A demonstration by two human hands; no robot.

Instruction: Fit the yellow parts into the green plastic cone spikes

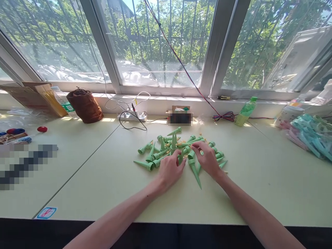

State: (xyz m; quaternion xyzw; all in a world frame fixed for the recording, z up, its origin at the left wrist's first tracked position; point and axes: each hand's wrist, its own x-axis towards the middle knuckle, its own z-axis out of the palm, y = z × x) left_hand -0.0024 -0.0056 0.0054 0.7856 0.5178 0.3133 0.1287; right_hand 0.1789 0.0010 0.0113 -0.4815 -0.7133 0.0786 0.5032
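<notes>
Head view shows my left hand (171, 168) closed on a green spike (181, 157) and my right hand (206, 156) pinching what appears to be a small yellow piece (191, 146) over the tabletop (103, 183), work apparently underway, with many loose green spikes (195, 174) lying around, finished count indeterminable.

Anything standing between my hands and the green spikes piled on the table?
Nothing visible does. The left hand has its fingers at one green spike, and the right hand is at the pile. Another spike lies between the wrists, but blocks neither hand.
</notes>
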